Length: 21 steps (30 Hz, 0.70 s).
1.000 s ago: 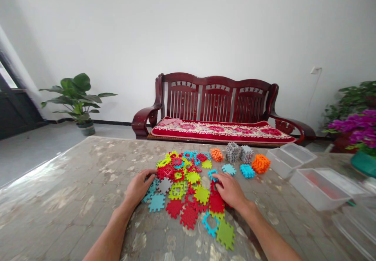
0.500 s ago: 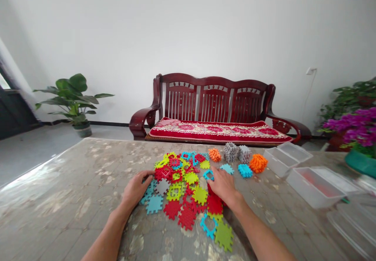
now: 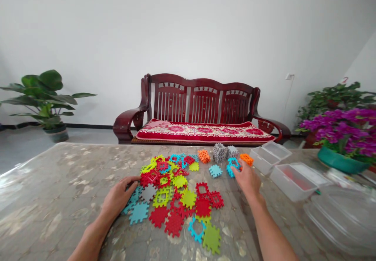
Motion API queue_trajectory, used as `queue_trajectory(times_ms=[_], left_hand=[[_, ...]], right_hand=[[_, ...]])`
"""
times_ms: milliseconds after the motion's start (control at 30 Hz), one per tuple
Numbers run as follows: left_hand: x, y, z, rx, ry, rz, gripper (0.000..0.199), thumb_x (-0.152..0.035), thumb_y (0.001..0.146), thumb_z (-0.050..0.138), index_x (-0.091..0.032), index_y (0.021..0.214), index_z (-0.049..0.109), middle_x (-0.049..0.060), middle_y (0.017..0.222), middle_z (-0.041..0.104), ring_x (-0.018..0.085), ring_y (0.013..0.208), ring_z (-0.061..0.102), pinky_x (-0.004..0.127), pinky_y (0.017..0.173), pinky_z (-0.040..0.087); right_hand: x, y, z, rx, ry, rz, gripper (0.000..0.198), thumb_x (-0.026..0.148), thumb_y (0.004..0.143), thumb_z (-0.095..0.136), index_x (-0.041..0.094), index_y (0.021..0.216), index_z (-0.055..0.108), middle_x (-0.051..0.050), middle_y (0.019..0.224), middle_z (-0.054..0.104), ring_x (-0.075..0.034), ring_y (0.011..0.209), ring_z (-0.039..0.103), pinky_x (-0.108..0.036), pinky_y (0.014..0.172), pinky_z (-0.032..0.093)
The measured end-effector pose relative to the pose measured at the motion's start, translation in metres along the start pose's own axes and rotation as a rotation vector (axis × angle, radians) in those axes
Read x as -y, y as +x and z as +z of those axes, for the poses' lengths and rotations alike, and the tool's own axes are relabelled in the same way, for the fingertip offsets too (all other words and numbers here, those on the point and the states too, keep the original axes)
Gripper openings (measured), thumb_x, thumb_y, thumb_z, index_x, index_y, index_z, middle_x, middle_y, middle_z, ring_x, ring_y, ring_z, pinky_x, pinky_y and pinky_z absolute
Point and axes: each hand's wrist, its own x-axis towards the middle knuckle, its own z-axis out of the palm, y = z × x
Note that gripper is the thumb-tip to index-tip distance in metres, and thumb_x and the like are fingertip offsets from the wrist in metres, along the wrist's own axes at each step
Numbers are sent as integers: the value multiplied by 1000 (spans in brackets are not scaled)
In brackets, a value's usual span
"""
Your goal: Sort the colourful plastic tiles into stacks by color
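A loose pile of flat plastic interlocking tiles with notched edges lies in front of me: red tiles (image 3: 174, 224), yellow-green tiles (image 3: 188, 198), light blue tiles (image 3: 139, 213) and a grey tile (image 3: 148, 193). My left hand (image 3: 119, 196) rests at the pile's left edge, fingers stretched toward the red tiles and gripping nothing. Farther right, my right hand (image 3: 249, 180) pinches a blue tile with a cut-out middle (image 3: 233, 163) over the small blue stack (image 3: 230, 171). A single light blue tile (image 3: 215, 171) lies left of that stack.
Behind the blue tiles stand grey stacks (image 3: 219, 153) and orange stacks (image 3: 204, 156). Clear plastic boxes (image 3: 293, 182) and a clear lid (image 3: 340, 218) sit at the right, near a green pot of purple flowers (image 3: 340, 159). A wooden bench (image 3: 202, 84) is beyond the table.
My right hand has moved right from the pile to the blue stack, carrying the blue cut-out tile. My left hand stays beside the pile. The camera view has turned slightly right.
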Motion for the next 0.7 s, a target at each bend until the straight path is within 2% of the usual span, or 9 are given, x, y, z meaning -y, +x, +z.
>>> queue_trajectory(times_ms=[167, 500, 600, 700], left_hand=[[1, 0, 0, 4, 14, -3, 40, -49, 80, 49, -27, 102, 75, 3, 107, 77, 26, 103, 69, 36, 94, 51], [8, 0, 2, 0, 8, 1, 40, -49, 82, 49, -27, 103, 75, 2, 107, 77, 24, 103, 69, 33, 94, 52], [4, 0, 1, -8, 4, 9, 39, -49, 81, 50, -27, 102, 76, 2, 106, 78, 25, 102, 69, 34, 94, 52], [-1, -1, -1, -11, 2, 5, 39, -46, 81, 50, -27, 101, 76, 2, 106, 78, 24, 102, 69, 34, 94, 51]], right_hand=[[-14, 6, 3, 61, -69, 42, 48, 49, 87, 52, 21, 124, 62, -16, 100, 73, -32, 88, 70, -40, 73, 50], [-9, 3, 11, 140, -96, 75, 50, 50, 87, 54, 23, 130, 57, -15, 113, 70, -33, 102, 67, -40, 79, 49], [-9, 1, 10, 74, -73, 32, 51, 51, 88, 54, 22, 129, 59, -14, 116, 69, -33, 105, 65, -40, 82, 49], [-3, -2, 5, -6, 15, -63, 42, 46, 88, 56, 22, 122, 65, -11, 119, 69, -30, 108, 63, -37, 84, 48]])
